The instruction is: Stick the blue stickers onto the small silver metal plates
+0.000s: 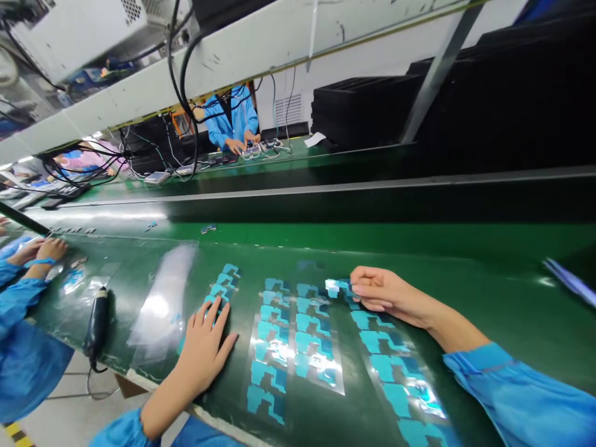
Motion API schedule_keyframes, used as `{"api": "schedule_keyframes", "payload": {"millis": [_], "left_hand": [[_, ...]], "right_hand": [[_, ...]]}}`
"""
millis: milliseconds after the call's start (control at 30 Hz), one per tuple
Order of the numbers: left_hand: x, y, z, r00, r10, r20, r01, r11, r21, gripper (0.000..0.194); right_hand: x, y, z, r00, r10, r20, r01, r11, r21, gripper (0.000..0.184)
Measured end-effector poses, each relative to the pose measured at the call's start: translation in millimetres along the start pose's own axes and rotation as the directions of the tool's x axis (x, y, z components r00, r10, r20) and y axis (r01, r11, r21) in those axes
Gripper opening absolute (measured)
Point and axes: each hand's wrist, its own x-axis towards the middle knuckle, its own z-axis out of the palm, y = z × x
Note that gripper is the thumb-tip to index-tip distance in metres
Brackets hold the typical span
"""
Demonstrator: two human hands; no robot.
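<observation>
My left hand lies flat with spread fingers on the lower end of a clear film strip carrying teal die-cut pieces. My right hand pinches a shiny teal piece at the top of another strip. Two more strips of teal pieces lie between my hands on the green workbench mat. Some pieces reflect the light strongly.
A bare clear film sheet and a black corded handheld tool lie to the left. A co-worker's hands rest at the far left. Across the raised divider, another person works among cables, beside stacked black trays.
</observation>
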Motion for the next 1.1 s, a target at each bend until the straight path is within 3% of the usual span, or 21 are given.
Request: {"api": "schedule_keyframes", "payload": {"millis": [200,333,467,533,600,700,833,933,1033,1100], "left_hand": [[-21.2,11.3,3.4,0.977,-0.180,-0.111,0.178,0.984,-0.021,0.050],[-21.8,13.2,-2.6,0.975,-0.199,-0.095,0.198,0.980,-0.025,0.046],[-11.0,12.9,-12.9,1.000,-0.025,0.019,0.025,0.999,-0.038,0.059],[-6.6,14.0,-14.1,0.991,0.079,0.112,-0.074,0.996,-0.043,0.066],[-4.7,14.9,-11.8,0.981,0.103,0.167,-0.098,0.995,-0.034,0.068],[-4.3,13.8,-7.4,0.978,0.086,0.188,-0.084,0.996,-0.019,0.072],[-4.6,18.3,-14.2,0.975,0.104,0.194,-0.104,0.995,-0.012,0.081],[-9.8,37.6,-26.6,0.960,0.229,0.165,-0.220,0.973,-0.069,0.087],[-15.5,58.6,-30.7,0.906,0.386,0.174,-0.359,0.918,-0.168,0.087],[-12.4,63.1,-25.7,0.900,0.393,0.186,-0.362,0.914,-0.182,0.082]], "right_hand": [[-3.9,-3.6,-11.9,0.993,-0.009,-0.118,0.016,0.998,0.064,0.033],[-5.8,-5.4,-11.5,0.982,0.058,-0.179,-0.034,0.990,0.135,0.032],[-8.9,-8.7,-11.7,0.970,0.060,-0.235,-0.013,0.981,0.196,0.037],[-12.0,-11.7,-12.6,0.957,0.019,-0.291,0.064,0.960,0.272,0.039],[-14.6,-14.9,-13.6,0.927,-0.038,-0.372,0.170,0.928,0.330,0.039],[-15.5,-17.2,-14.3,0.898,-0.063,-0.435,0.227,0.914,0.337,0.040],[-14.5,-15.0,-14.5,0.911,-0.019,-0.412,0.175,0.923,0.343,0.047],[-15.7,-12.8,-15.5,0.899,-0.042,-0.436,0.218,0.907,0.361,0.045],[-16.9,-11.1,-16.0,0.883,-0.073,-0.464,0.270,0.887,0.374,0.039],[-16.8,-9.8,-16.3,0.887,-0.054,-0.458,0.255,0.885,0.390,0.040]]}}
